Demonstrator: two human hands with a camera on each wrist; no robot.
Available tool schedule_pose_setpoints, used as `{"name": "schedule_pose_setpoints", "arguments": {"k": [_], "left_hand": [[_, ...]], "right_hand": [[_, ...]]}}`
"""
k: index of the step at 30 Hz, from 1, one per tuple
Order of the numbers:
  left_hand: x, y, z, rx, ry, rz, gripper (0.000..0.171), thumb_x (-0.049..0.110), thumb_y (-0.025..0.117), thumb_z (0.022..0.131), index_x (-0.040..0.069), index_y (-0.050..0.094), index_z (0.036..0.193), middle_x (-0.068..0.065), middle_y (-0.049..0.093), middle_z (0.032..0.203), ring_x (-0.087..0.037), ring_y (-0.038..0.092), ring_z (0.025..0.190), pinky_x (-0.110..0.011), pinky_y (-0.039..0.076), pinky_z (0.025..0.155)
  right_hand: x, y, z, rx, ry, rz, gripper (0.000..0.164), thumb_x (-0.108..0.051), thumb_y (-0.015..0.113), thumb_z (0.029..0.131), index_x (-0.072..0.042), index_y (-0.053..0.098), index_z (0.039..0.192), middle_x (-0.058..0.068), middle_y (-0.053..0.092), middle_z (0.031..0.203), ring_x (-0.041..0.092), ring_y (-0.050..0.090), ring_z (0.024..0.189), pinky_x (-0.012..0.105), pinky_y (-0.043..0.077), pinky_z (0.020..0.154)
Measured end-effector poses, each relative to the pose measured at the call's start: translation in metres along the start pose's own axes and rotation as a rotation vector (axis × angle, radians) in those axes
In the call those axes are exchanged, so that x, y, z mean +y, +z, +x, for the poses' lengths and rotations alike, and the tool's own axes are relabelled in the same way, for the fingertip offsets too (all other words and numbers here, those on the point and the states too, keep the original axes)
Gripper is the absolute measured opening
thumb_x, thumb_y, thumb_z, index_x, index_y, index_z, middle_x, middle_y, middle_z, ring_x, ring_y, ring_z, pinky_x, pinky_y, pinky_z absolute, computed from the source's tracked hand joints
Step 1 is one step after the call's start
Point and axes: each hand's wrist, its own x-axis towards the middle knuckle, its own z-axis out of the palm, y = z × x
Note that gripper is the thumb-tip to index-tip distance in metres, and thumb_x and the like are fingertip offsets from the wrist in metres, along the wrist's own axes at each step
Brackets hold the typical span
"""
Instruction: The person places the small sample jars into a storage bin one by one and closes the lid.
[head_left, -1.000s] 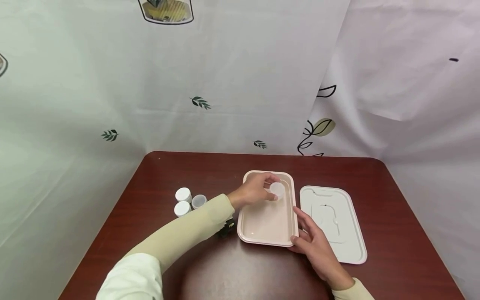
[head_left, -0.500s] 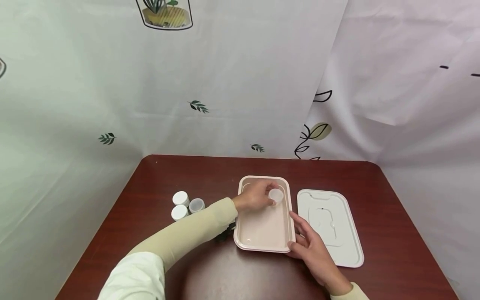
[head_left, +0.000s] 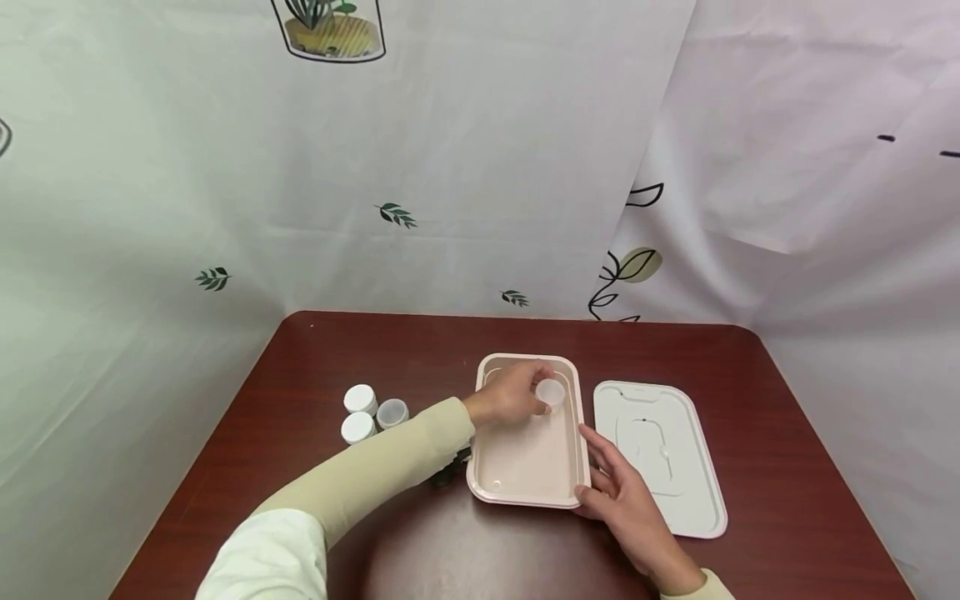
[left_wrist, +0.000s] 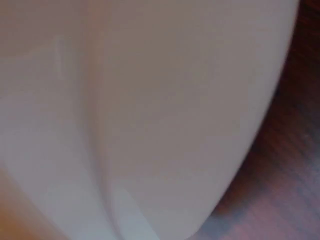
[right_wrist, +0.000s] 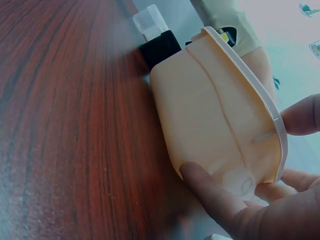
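Note:
In the head view my left hand reaches down into a pale pink rectangular plastic box. Its thumb and fingers pinch a small round jar with a translucent top near the box's far right corner. My right hand grips the box's right side, thumb at the near corner and fingers along the wall. The right wrist view shows the box from outside, with a right-hand finger against its lower wall. The box wall fills most of the left wrist view, blurred.
Left of the box stand two white-capped jars and one translucent-topped jar, beside the left forearm. A white rectangular lid lies right of the box. The dark red table ends at a printed cloth behind.
The head view has shifted slightly, so everything sits a little lower. My left hand has lowered the jar a little within the box; the right hand keeps its hold.

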Motion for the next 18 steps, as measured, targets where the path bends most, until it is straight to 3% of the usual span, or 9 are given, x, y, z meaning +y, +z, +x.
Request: {"name": "schedule_pose_setpoints", "arguments": {"k": [5, 11, 18], "left_hand": [[0.003, -0.011, -0.007, 0.013, -0.001, -0.076, 0.054, 0.011, 0.084, 0.089, 0.005, 0.061, 0.138, -0.012, 0.068, 0.142, -0.03, 0.064, 0.133, -0.042, 0.051, 0.113], [0.001, -0.027, -0.018, 0.059, 0.005, -0.195, 0.052, 0.01, 0.083, 0.09, 0.008, 0.063, 0.138, -0.011, 0.065, 0.144, -0.031, 0.066, 0.132, -0.04, 0.055, 0.109], [-0.007, -0.061, -0.039, 0.154, -0.013, -0.389, 0.049, 0.003, 0.081, 0.09, 0.011, 0.066, 0.136, -0.012, 0.064, 0.147, -0.031, 0.065, 0.134, -0.042, 0.058, 0.104]], "right_hand": [[0.0, 0.002, -0.001, 0.021, 0.006, -0.021, 0.079, 0.008, 0.061, 0.096, -0.011, 0.03, 0.166, 0.023, 0.029, 0.171, 0.024, 0.059, 0.137, 0.04, 0.065, 0.082], [-0.001, 0.003, -0.001, 0.036, 0.002, -0.027, 0.079, 0.008, 0.062, 0.096, -0.011, 0.03, 0.166, 0.023, 0.03, 0.171, 0.027, 0.058, 0.138, 0.04, 0.065, 0.082], [-0.002, 0.004, -0.002, 0.035, -0.006, -0.019, 0.079, 0.008, 0.062, 0.096, -0.01, 0.03, 0.166, 0.024, 0.03, 0.171, 0.017, 0.061, 0.134, 0.04, 0.064, 0.083]]}}
